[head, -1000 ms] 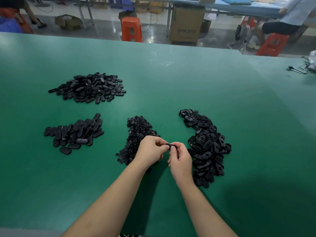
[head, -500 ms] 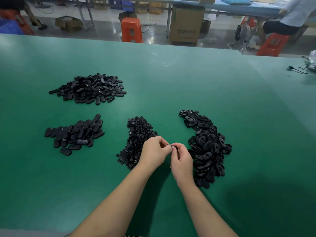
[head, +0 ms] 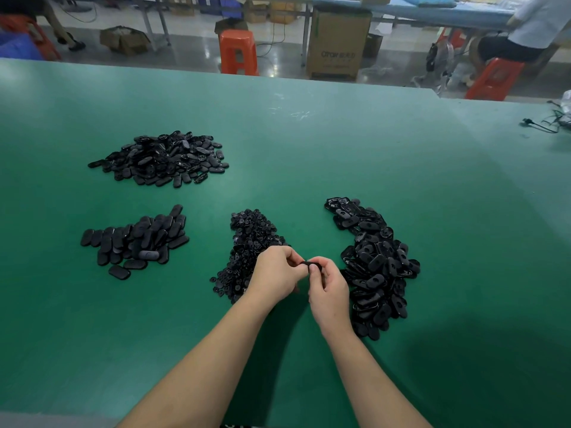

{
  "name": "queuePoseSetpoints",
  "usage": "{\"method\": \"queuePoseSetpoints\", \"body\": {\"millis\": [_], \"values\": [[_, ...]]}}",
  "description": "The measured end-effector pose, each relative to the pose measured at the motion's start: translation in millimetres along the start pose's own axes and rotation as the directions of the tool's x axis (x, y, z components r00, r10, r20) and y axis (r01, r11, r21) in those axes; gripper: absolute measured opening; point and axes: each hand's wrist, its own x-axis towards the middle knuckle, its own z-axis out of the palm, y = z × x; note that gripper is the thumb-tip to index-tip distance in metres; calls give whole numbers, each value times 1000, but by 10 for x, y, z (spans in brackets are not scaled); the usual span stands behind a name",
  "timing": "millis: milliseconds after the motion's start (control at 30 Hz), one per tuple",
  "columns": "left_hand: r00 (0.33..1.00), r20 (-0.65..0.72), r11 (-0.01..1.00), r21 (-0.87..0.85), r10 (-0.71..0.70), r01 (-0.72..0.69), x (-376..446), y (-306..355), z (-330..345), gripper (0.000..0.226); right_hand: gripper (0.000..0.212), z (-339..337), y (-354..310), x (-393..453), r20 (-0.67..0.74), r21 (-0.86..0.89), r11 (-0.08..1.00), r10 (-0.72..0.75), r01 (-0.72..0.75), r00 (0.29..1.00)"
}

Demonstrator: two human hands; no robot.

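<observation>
My left hand (head: 276, 274) and my right hand (head: 329, 285) meet over the green table (head: 309, 149), both pinching one small black plastic piece (head: 307, 264) between their fingertips. Most of that piece is hidden by the fingers. Just left of my left hand lies a pile of small round black parts (head: 247, 245). Right of my right hand curves a pile of black oval shells with holes (head: 375, 261).
A stack of closed black oval pieces (head: 136, 242) lies at the left, and a larger mixed black pile (head: 163, 159) sits farther back. Black cables (head: 547, 122) lie at the far right edge. Beyond the table stand orange stools (head: 238, 50), a cardboard box (head: 338, 41) and a seated person (head: 525, 29).
The hands stay together at the same spot on the small piece; the fingers have shifted slightly on it. The piles have not moved.
</observation>
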Motion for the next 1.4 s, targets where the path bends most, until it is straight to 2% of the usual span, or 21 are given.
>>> {"method": "queuePoseSetpoints", "body": {"millis": [233, 400, 567, 667, 733, 800, 900, 1000, 1067, 1167, 1267, 1400], "values": [[999, -25, 999, 10, 45, -45, -18, 17, 36, 10, 10, -4, -8, 4, -11, 59, 998, -10, 11, 1000], [988, 53, 989, 17, 145, -146, -2, -47, -32, 9, 11, -13, 2, 8, -34, 61, 997, -40, 42, 999], [949, 25, 930, 193, 315, -314, -47, -123, 31, 25, 8, 7, 0, 17, -27, 35, 999, -27, 28, 999], [900, -4, 847, 341, 436, -409, -73, -140, 55, 22, 10, -3, -9, 15, -26, 88, 996, 14, -11, 1000], [847, -75, 778, 443, 526, -444, -98, -150, 7, 17, 12, -3, -25, 9, -8, 151, 988, 45, -43, 999], [813, -178, 761, 502, 555, -410, -107, -190, -106, 17, 14, -2, -43, 2, 6, 174, 983, 55, -55, 998], [828, -366, 850, 476, 426, -226, -60, -364, -423, 21, 13, -3, -42, -15, 22, 99, 994, 34, -36, 999], [801, -531, 912, 409, 276, -42, -16, -665, -861, 24, 13, 4, -29, -18, 28, 18, 1000, 12, -13, 1000], [746, -650, 951, 300, 144, 78, -3, -898, -1180, 29, 14, 10, -25, -22, 25, -16, 1000, -2, 2, 1000], [609, -792, 972, 108, -42, 208, 8, -1214, -1601, 32, 15, 20, -16, -19, 30, -40, 999, -16, 18, 999], [549, -827, 963, 38, -119, 266, 38, -1413, -1863, 32, 15, 32, -25, -22, 33, -76, 996, -35, 37, 999], [578, -799, 942, 47, -164, 333, 97, -1467, -1985, 35, 16, 41, -37, -34, 24, -116, 992, -53, 55, 998]]}}
